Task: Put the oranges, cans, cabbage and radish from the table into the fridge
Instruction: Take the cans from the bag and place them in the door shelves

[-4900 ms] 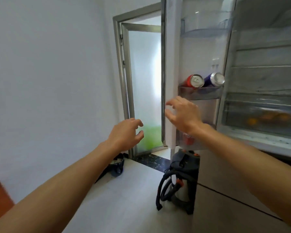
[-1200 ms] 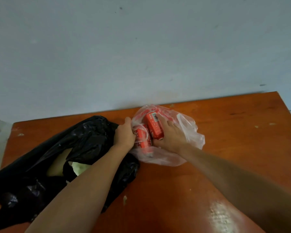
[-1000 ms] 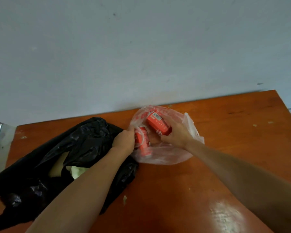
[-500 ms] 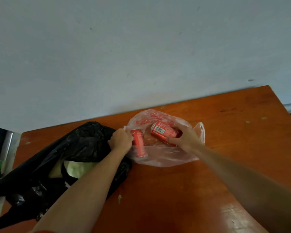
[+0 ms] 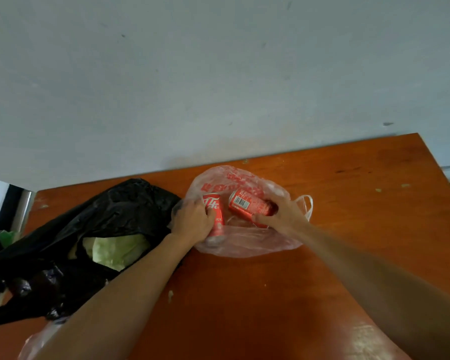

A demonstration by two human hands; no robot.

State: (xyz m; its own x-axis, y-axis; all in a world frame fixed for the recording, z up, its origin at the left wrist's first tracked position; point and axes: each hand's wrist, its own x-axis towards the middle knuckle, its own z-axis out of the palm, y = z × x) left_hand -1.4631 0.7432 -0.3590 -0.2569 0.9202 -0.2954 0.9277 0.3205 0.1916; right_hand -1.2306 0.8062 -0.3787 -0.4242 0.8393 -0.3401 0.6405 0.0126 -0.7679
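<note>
Cabbage (image 5: pixel 115 249) half-hidden in black bag (image 5: pixel 76 229)

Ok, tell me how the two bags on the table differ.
The black bag is opaque and sprawls wide at the table's left; the clear bag is see-through with red print, and smaller. The black bag shows pale green cabbage; the clear one holds red cans. Both are thin, crumpled plastic.

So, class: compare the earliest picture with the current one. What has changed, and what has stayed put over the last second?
The person left the open fridge for the table. Left hand and right hand each keep their grip on a red can, lifting them from the clear bag. The black bag and cabbage stayed.
</note>
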